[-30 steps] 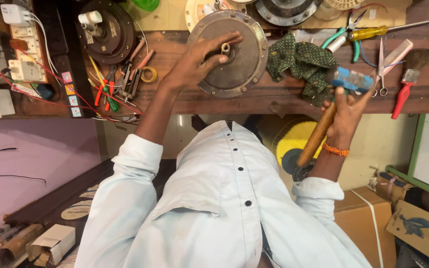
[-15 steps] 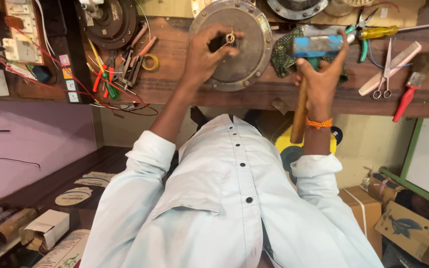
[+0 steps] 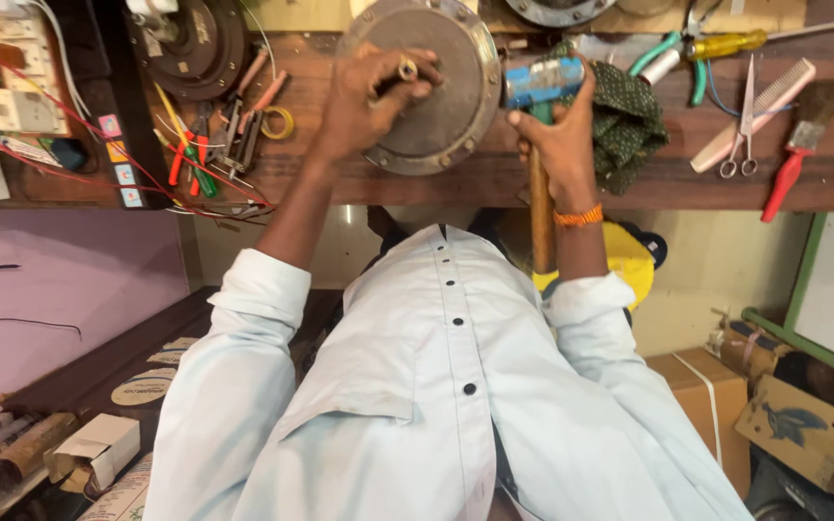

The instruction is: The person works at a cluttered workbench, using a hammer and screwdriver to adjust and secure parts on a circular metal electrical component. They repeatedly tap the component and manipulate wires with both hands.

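Observation:
A round grey metal motor housing lies on the wooden bench. My left hand rests on its face, fingers closed round the short shaft at its centre. My right hand grips a hammer with a wooden handle close under the blue head. The hammer head sits level with the right rim of the housing, almost touching it. An orange band is on my right wrist.
A green dotted cloth lies right of the hammer. Further right are scissors, a pink comb, a red-handled brush, pliers and a yellow screwdriver. A dark motor, small tools and wires fill the left. Cardboard boxes stand below right.
My right hand has brought the hammer up and leftward, from beside the cloth to the housing's right rim. My left hand has stayed at the housing's centre and closed on the shaft.

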